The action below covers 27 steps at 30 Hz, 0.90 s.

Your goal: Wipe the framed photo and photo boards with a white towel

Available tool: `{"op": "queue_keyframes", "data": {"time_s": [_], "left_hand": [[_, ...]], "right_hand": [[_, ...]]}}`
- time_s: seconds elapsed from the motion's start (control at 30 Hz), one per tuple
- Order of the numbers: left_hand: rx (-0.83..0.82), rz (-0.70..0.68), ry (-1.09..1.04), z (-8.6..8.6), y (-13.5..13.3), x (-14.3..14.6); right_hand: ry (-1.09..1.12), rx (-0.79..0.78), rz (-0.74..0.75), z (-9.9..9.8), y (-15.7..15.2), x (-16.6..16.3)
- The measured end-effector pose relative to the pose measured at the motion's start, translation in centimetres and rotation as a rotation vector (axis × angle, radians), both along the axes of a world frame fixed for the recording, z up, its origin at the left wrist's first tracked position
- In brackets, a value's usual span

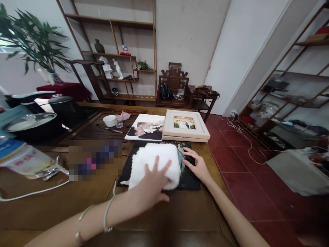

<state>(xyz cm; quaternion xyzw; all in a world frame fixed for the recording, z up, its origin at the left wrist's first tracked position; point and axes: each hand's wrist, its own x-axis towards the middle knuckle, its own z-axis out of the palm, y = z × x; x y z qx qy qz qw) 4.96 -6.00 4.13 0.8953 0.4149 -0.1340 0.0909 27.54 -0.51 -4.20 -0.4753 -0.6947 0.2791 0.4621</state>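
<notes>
A folded white towel point(144, 159) lies on a dark photo panel point(190, 178) on the wooden table, covering much of its picture. My left hand point(155, 178) rests on the towel with its fingers spread, palm down. On the panel's right part, my right hand point(196, 166) lies with its fingers stretched out over the surface; a ring shows on one finger. A figure in a grey suit is visible on the panel between the towel and my right hand. The panel's middle is hidden under the towel.
Behind the panel lie a white photo print point(132, 132) and a pale wooden picture frame point(185, 135). To the left are a small white bowl point(110, 120), a lidded pan point(31, 123), a plastic bag point(28, 159) and a white cable point(36, 195). The table's right edge drops to a red floor.
</notes>
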Motion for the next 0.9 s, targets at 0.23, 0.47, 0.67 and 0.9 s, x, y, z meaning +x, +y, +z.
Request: {"op": "queue_keyframes", "data": {"time_s": [0.23, 0.47, 0.67, 0.9], "left_hand": [[0.085, -0.208, -0.110, -1.4, -2.3, 0.5], [0.235, -0.066, -0.281, -2.5, 4.5, 0.0], [0.250, -0.113, -0.270, -2.9, 3.1, 0.6], [0.108, -0.193, -0.125, -2.6, -3.9, 1.1]], "right_hand": [[-0.018, 0.034, -0.038, 0.1, -0.1, -0.3], [-0.101, 0.061, -0.052, -0.1, 0.0, -0.3], [-0.041, 0.042, -0.080, -0.3, 0.2, -0.3], [-0.016, 0.028, -0.061, 0.1, 0.0, -0.3]]}}
